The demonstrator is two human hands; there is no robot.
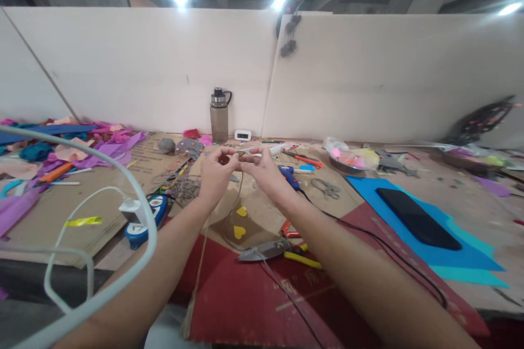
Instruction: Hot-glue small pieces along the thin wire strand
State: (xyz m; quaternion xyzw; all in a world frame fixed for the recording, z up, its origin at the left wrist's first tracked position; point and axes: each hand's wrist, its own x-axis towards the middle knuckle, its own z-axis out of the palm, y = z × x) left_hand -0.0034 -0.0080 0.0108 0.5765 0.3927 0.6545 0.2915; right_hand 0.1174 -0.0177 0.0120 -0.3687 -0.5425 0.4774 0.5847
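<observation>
Thin tan string (240, 188): pinched between both hands, hanging from the fingertips toward the near table edge. Left hand (215, 172) and right hand (262, 169): raised together, fingers closed on the string and a small item too tiny to identify. Progress: string in hand; any knot or join cannot be told. Below the hands: two yellow paper hearts (240, 222), grey leaf-shaped cutout (264, 250). Right of the right hand: blue glue gun (290, 176), black phone (417, 218) on blue sheet (470, 256).
</observation>
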